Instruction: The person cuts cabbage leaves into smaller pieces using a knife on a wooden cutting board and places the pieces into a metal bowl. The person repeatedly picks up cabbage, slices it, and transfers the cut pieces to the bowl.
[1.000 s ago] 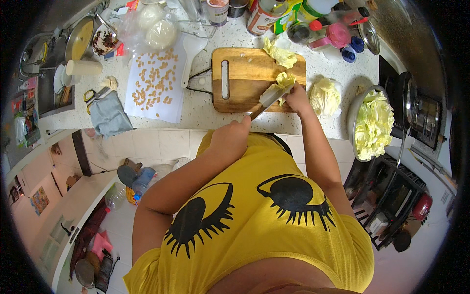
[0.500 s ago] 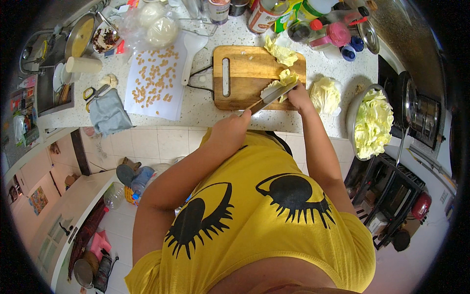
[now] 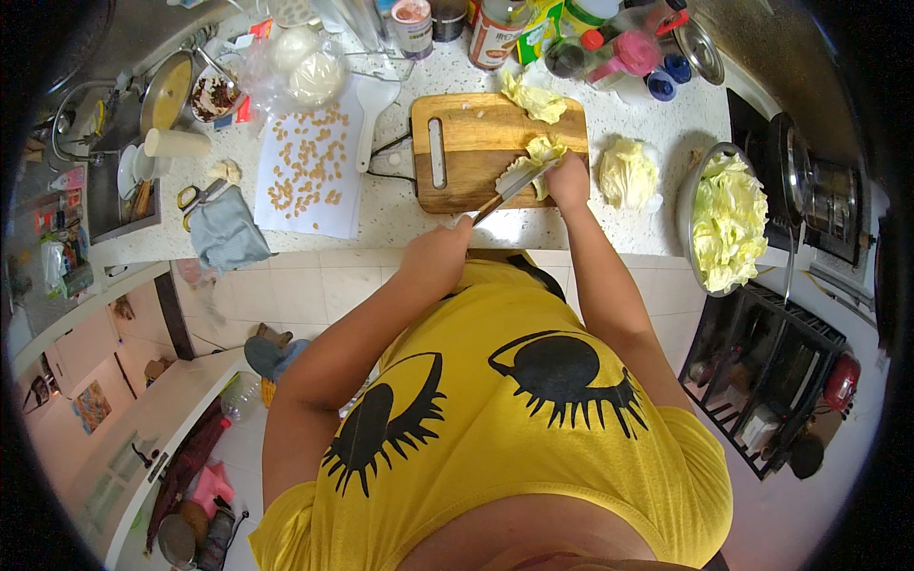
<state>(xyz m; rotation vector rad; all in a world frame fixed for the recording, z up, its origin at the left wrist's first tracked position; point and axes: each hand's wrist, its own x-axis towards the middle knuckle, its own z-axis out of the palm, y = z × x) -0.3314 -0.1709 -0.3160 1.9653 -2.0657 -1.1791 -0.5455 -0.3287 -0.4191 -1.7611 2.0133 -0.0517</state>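
Near the front right corner of the board (image 3: 466,181), which lies by the counter's (image 3: 392,221) front edge, the person has the knife (image 3: 526,182) laid across a pale leaf (image 3: 546,149). Compared w/ 1 sec ago, the change is small: the knife handle has come a bit to the left, so the blade now stands at a flatter slant. The whole view also turned a little. The leaf stays in approx. same pos., part of it behind the blade and a bit in front. For the knife work this prob. means little progress; whether the leaf is cut through, one cannot tell.

L hand (image 3: 438,257) is wrapped tight around the handle, just at the counter's front edge; its elbow is bent outward and the forearm comes up slanting to the right. R hand (image 3: 568,181) is at the blade's tip end, over the board's right edge, w/ forearm slanting up to the left. Its fingers are mostly hidden, so if they pinch the leaf or only press it is not clear.

A second leaf (image 3: 535,99) lies over the board's back edge. Right of the board is a cabbage piece (image 3: 628,175); toward the counter's front right corner, a metal bowl (image 3: 685,221) w/ leaves.
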